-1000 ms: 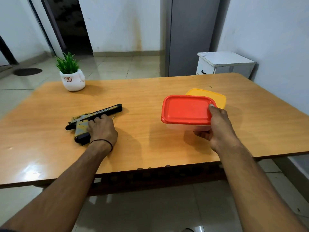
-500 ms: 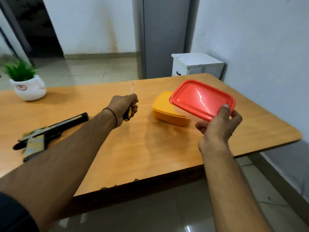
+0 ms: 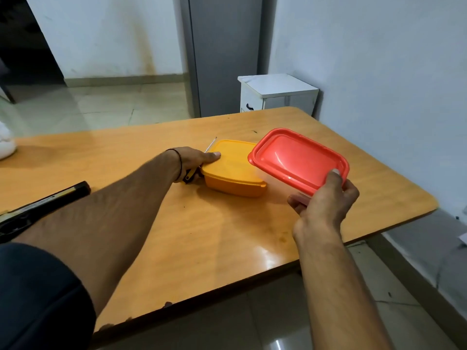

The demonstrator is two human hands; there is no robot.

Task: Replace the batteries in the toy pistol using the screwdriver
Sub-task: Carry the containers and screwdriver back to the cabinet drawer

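Red-lidded box (image 3: 298, 157) tilts in right grip (image 3: 326, 200) near table (image 3: 227, 236) edge; left grip (image 3: 192, 160) holds screwdriver (image 3: 189, 175).

A wooden desk (image 3: 227, 236) fills the middle of the frame, its near edge chipped. At centre a yellow box (image 3: 235, 170) with its lid on sits on it. Just right of that, a clear red-lidded box (image 3: 298, 157) is tilted and raised off the surface. Above the desk, right of centre, a small white cabinet (image 3: 278, 92) (one dark handle shows) stands beside a tall grey panel (image 3: 225, 54). Pale floor tiles (image 3: 101, 104) lie at upper left.
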